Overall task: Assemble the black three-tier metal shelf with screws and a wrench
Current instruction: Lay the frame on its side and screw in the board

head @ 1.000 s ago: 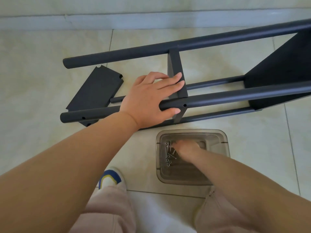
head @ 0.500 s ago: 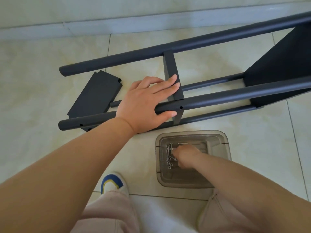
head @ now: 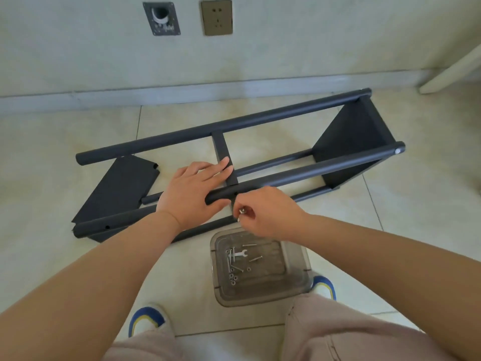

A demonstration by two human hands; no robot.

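Shelf frame [head: 260,142], black, lying on its side on the tiled floor [head: 65,152] near the wall, one panel fixed at its right end, a middle panel [head: 223,155] between the tubes and a loose panel [head: 122,188] flat at the left. My left hand [head: 192,191] lies over the near tube [head: 299,175] with fingers mostly extended, I judge to steady it, while my right hand [head: 268,214] pinches a screw [head: 242,211] just below the tube's hole, apparently for insertion. Clear tray [head: 299,277] of screws and a small wrench [head: 240,254] sits on the floor by my knees, within reach; wall carries a socket [head: 216,16] and a pipe plate [head: 162,19].
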